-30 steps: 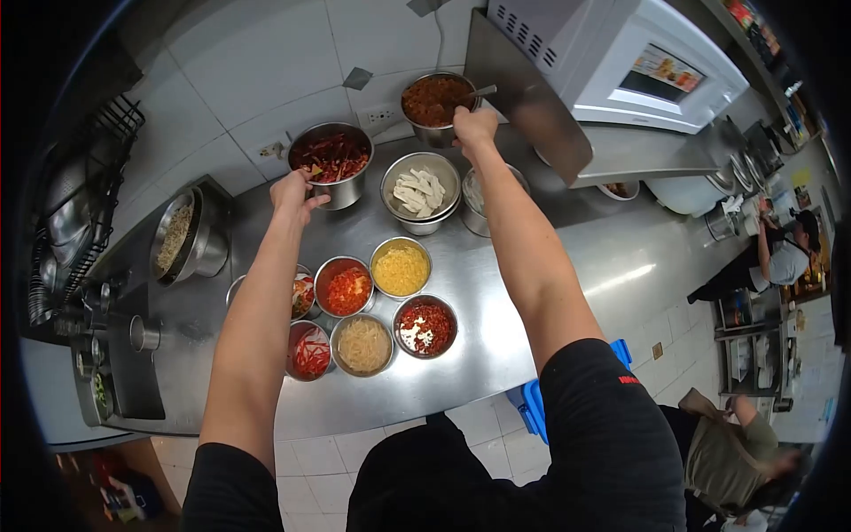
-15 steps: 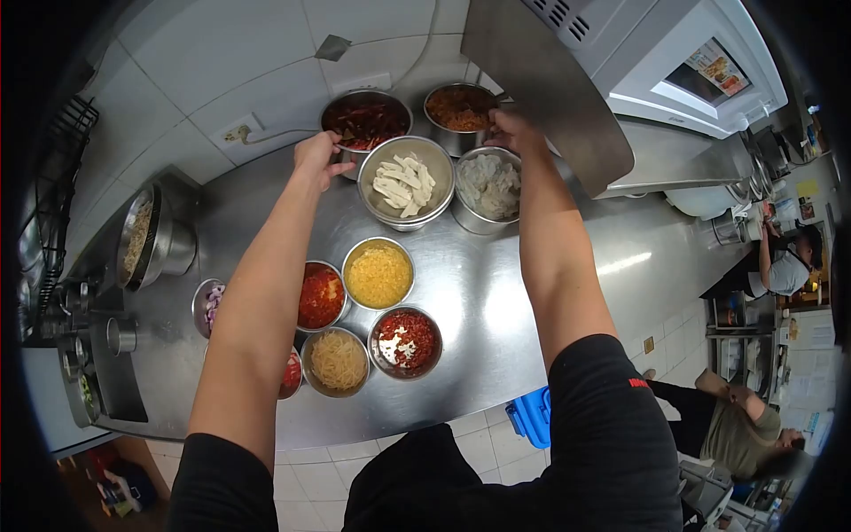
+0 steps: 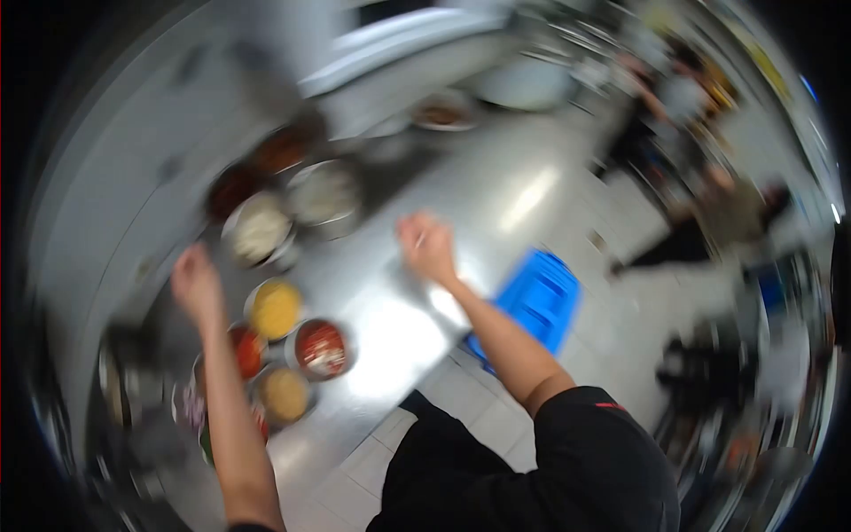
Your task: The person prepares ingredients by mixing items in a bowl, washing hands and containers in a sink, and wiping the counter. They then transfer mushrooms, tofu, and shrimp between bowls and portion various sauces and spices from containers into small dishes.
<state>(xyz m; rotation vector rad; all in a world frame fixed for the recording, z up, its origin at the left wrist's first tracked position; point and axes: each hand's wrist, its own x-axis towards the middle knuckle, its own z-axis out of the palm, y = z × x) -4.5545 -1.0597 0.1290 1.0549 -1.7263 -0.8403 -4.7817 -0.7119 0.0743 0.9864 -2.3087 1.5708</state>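
Motion blurs the whole view. My left hand (image 3: 197, 285) is over the counter's left part, nearest the bowl of pale strips (image 3: 259, 229); its fingers are smeared. Above the bare steel counter (image 3: 390, 310), my right hand (image 3: 425, 246) looks curled, but its fingers are too blurred to read. Between my arms stand the bowl of yellow bits (image 3: 275, 308), the bowl of red sauce with white bits (image 3: 321, 348) and the bowl of pale shreds (image 3: 284, 395). A pot of greyish food (image 3: 325, 197) sits behind them.
Two dark-red and orange bowls stand by the wall, one of them orange (image 3: 282, 149). A blue crate (image 3: 536, 306) is on the floor at the counter's front edge. A white appliance (image 3: 390, 35) is at the back. Two people, one in a green top (image 3: 731, 211), are at the right.
The view has swung to the right, so the bowls sit further left. Both my hands have come away from the bowls at the back, my right hand toward the front. More of the blue crate shows.
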